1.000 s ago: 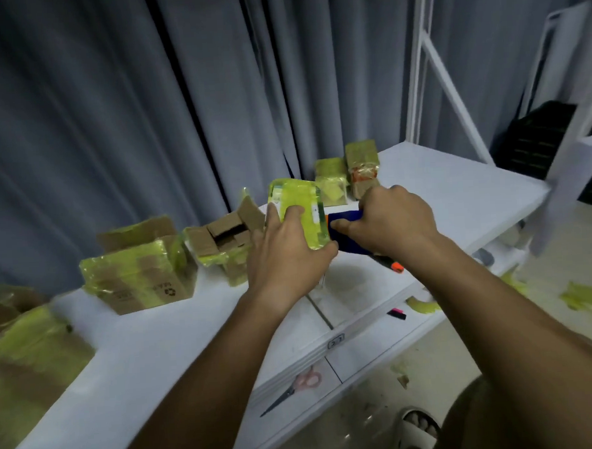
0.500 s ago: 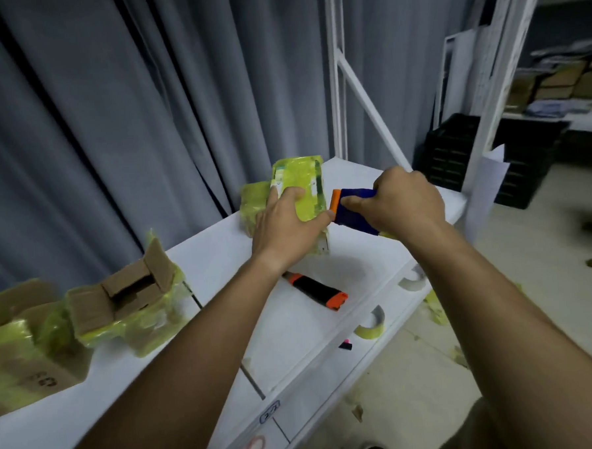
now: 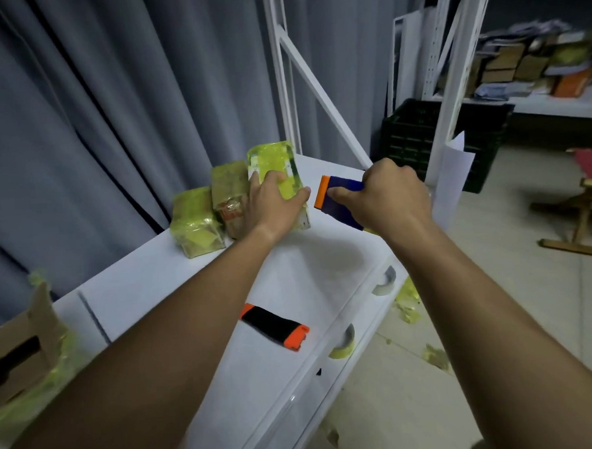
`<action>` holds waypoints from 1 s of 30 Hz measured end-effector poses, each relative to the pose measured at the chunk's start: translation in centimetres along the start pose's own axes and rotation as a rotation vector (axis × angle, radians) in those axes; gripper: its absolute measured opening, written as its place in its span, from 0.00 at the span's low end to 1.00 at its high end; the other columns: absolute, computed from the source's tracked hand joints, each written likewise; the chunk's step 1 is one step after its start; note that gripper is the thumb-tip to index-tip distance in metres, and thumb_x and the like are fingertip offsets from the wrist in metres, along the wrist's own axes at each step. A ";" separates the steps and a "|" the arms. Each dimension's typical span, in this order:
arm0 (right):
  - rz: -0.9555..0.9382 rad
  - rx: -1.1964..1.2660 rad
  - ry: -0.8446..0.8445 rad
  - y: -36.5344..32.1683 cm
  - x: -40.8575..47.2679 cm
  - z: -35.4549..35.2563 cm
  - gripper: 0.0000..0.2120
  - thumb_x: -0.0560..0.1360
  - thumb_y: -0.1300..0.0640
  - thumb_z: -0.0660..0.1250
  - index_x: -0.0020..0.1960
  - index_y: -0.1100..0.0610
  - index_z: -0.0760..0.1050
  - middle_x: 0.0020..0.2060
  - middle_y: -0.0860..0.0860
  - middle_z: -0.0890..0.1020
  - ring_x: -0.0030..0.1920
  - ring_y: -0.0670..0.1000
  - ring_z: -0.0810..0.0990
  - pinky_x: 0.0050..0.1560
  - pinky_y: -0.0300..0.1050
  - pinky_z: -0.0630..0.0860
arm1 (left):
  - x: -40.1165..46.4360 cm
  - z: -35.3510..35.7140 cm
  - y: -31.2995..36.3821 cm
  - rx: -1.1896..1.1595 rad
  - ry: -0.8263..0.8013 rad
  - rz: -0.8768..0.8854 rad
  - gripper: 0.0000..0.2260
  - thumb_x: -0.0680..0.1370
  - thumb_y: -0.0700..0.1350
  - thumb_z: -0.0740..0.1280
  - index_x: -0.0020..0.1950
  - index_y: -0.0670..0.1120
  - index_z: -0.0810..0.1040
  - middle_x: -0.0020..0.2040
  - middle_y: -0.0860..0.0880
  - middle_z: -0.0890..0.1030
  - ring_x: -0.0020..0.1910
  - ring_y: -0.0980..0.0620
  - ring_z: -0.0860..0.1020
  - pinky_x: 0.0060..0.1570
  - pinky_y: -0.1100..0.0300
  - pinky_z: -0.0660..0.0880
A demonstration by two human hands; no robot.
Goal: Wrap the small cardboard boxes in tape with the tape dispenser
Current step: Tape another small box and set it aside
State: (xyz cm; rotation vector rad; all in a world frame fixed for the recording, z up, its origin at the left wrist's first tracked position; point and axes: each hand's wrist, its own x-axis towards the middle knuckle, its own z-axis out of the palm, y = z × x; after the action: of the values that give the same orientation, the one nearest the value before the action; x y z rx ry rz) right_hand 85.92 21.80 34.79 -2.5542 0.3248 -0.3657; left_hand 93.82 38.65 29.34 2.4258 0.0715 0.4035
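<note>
White table [image 3: 161, 293] runs from 7 o'clock up to 1 o'clock, grey curtain [image 3: 109, 96] behind it, white shelving frame [image 3: 281, 70] at 12. Open cardboard box [image 3: 20, 348] with yellow tape on it sits at the 9 o'clock edge, partly cut off.

Left hand [image 3: 273, 205] is on the upright tape-wrapped box [image 3: 278, 170] at 12 o'clock on the table; fingers curled over its top and front face, thumb on the right edge, holding it standing. Two more wrapped boxes stand touching it on the left: a brownish one [image 3: 228, 197] directly beside, a yellow one [image 3: 195, 226] further out toward 10.

Right hand [image 3: 389, 195] at 1 o'clock grips the blue tape dispenser [image 3: 338, 198]; fingers wrapped round its body, orange blade end pointing at the held box, just beside the left thumb. Can't tell if tape bridges the gap.

Black-and-orange tool [image 3: 276, 328] lies flat on the table at 6 o'clock, well apart from both hands. Two tape rolls [image 3: 343, 343] sit on the lower ledge at 4 o'clock. Yellow tape scraps [image 3: 408, 307] on the floor.
</note>
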 end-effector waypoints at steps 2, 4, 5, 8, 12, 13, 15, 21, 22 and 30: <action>0.009 0.015 0.004 0.3 0.8 0.8 0.22 0.71 0.37 0.72 0.49 0.55 0.75 0.45 0.54 0.80 0.45 0.57 0.79 0.38 0.50 0.74 | 1.2 1.3 -0.6 0.015 -0.017 -0.017 0.27 0.72 0.66 0.67 0.66 0.54 0.72 0.77 0.48 0.62 0.71 0.40 0.66 0.66 0.46 0.68; 0.017 0.013 0.007 0.6 1.5 1.7 0.23 0.72 0.36 0.71 0.49 0.56 0.75 0.45 0.54 0.81 0.45 0.57 0.79 0.39 0.51 0.75 | 2.3 2.5 -1.1 0.055 -0.031 -0.018 0.26 0.73 0.64 0.67 0.67 0.54 0.71 0.78 0.48 0.59 0.72 0.39 0.64 0.67 0.47 0.67; 0.024 0.013 0.009 0.9 1.8 2.2 0.23 0.72 0.36 0.71 0.50 0.56 0.75 0.45 0.54 0.81 0.44 0.56 0.79 0.39 0.51 0.76 | 2.9 3.1 -1.2 0.076 -0.031 -0.021 0.26 0.73 0.64 0.67 0.67 0.54 0.71 0.78 0.48 0.58 0.73 0.39 0.63 0.68 0.47 0.66; 0.054 0.019 0.008 1.6 2.8 3.6 0.23 0.72 0.36 0.71 0.51 0.56 0.77 0.45 0.54 0.81 0.44 0.56 0.79 0.39 0.50 0.75 | 4.6 4.7 -1.5 0.117 -0.014 -0.045 0.26 0.74 0.64 0.67 0.67 0.53 0.71 0.78 0.46 0.58 0.73 0.36 0.61 0.68 0.47 0.64; 0.081 0.001 0.015 2.9 3.8 5.0 0.23 0.72 0.35 0.70 0.51 0.56 0.78 0.45 0.54 0.82 0.45 0.55 0.79 0.38 0.50 0.73 | 6.0 6.7 -1.5 0.182 -0.020 -0.047 0.26 0.73 0.65 0.65 0.66 0.53 0.71 0.75 0.45 0.63 0.71 0.35 0.60 0.67 0.43 0.65; 0.086 -0.002 0.019 3.2 3.9 5.1 0.23 0.73 0.36 0.70 0.51 0.56 0.78 0.44 0.54 0.81 0.44 0.55 0.78 0.38 0.49 0.72 | 6.3 7.1 -1.5 0.189 -0.025 -0.040 0.27 0.73 0.66 0.65 0.66 0.52 0.70 0.74 0.45 0.64 0.70 0.35 0.61 0.66 0.43 0.66; 0.099 -0.008 0.014 3.8 4.2 5.4 0.23 0.73 0.36 0.70 0.50 0.56 0.78 0.43 0.53 0.81 0.43 0.55 0.78 0.37 0.49 0.72 | 6.7 7.8 -1.5 0.202 -0.029 -0.034 0.28 0.74 0.66 0.64 0.67 0.52 0.70 0.74 0.45 0.63 0.70 0.35 0.61 0.65 0.43 0.67; 0.128 -0.025 -0.007 4.5 4.7 6.0 0.23 0.72 0.34 0.69 0.50 0.55 0.78 0.45 0.53 0.81 0.44 0.55 0.79 0.36 0.48 0.72 | 7.2 9.4 -2.1 0.291 -0.094 -0.038 0.31 0.74 0.71 0.60 0.69 0.52 0.68 0.71 0.43 0.66 0.71 0.35 0.58 0.66 0.41 0.63; 0.129 -0.025 -0.013 4.5 4.7 6.0 0.23 0.72 0.34 0.69 0.50 0.54 0.78 0.45 0.53 0.81 0.44 0.55 0.79 0.36 0.48 0.72 | 7.2 9.3 -1.9 0.307 -0.109 -0.030 0.32 0.74 0.71 0.59 0.69 0.52 0.67 0.71 0.43 0.67 0.71 0.35 0.57 0.66 0.41 0.63; 0.088 -0.011 -0.033 3.3 3.4 4.2 0.24 0.73 0.35 0.70 0.55 0.55 0.77 0.47 0.52 0.82 0.46 0.54 0.79 0.40 0.49 0.77 | 7.1 5.1 0.0 0.504 -0.353 0.046 0.26 0.80 0.63 0.56 0.72 0.49 0.68 0.70 0.42 0.70 0.69 0.38 0.68 0.64 0.45 0.68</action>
State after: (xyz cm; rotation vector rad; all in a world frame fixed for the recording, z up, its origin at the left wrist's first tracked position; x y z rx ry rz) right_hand 89.88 20.06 30.25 -2.5438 0.4263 -0.2900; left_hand 102.16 36.67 27.53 2.9622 -0.0441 -0.0398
